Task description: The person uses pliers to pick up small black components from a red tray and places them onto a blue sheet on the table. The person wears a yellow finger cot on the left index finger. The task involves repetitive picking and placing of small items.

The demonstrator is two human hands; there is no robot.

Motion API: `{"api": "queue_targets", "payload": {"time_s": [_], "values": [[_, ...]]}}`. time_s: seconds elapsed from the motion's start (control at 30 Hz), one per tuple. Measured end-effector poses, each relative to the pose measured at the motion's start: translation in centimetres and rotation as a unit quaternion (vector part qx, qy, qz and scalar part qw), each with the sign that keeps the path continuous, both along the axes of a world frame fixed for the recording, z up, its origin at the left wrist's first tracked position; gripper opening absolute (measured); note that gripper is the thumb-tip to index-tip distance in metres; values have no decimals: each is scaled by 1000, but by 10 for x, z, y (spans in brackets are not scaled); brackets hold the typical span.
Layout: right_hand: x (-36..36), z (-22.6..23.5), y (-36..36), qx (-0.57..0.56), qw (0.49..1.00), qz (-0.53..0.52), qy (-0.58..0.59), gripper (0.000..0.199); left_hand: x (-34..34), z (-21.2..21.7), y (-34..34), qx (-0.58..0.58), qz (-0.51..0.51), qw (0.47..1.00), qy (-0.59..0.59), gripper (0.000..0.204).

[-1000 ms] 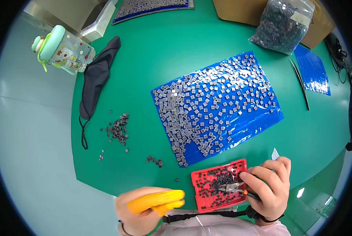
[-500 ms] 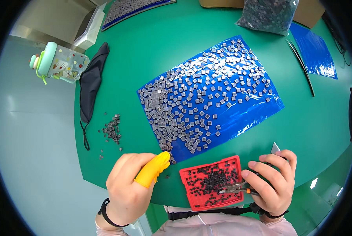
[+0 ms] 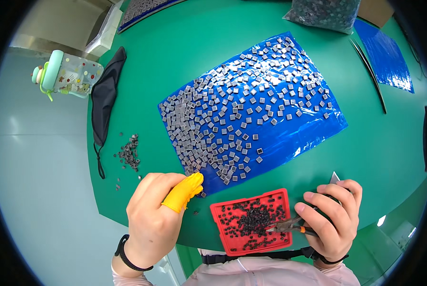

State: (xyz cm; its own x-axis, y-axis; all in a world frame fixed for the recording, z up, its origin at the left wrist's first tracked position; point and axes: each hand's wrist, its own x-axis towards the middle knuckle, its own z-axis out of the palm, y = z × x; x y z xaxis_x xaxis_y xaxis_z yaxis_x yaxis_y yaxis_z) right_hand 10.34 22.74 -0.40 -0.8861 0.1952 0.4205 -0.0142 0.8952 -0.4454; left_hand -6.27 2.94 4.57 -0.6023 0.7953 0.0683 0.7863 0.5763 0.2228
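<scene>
A drinking bottle (image 3: 65, 76) lies beside a black mask (image 3: 104, 102).

Pliers (image 3: 282, 225) tips over red tray (image 3: 218, 209) of dark bits.

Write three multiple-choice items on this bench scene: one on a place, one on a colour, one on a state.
1. Where does the red tray lie?
A. near table edge, beside the right hand
B. on the blue sheet
C. beside the bottle

2. What colour is the finger cot on the left hand?
A. blue
B. yellow
C. black

3. What does the right hand hold?
A. nothing
B. a bag
C. pliers

Answers: 1 A, the tray sits below the blue sheet; 2 B, it shows yellow; 3 C, the pliers' tips reach over the tray.
</scene>
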Motion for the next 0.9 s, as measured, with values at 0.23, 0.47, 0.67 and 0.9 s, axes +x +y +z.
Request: {"api": "queue_targets", "payload": {"time_s": [0.23, 0.47, 0.67, 0.9], "values": [[3, -1, 2, 7, 1000, 4, -11, 33, 0, -1, -1, 1, 5, 1000, 7, 35], [2, 0, 3, 6, 1000, 1, -9, 32, 0, 0, -1, 41, -1, 999, 24, 39], [2, -2, 4, 6, 1000, 0, -3, 31, 4, 0, -2, 37, 2, 999, -12, 45], [4, -1, 3, 6, 999, -10, -35, 21, 7, -2, -3, 26, 16, 999, -25, 46]]}}
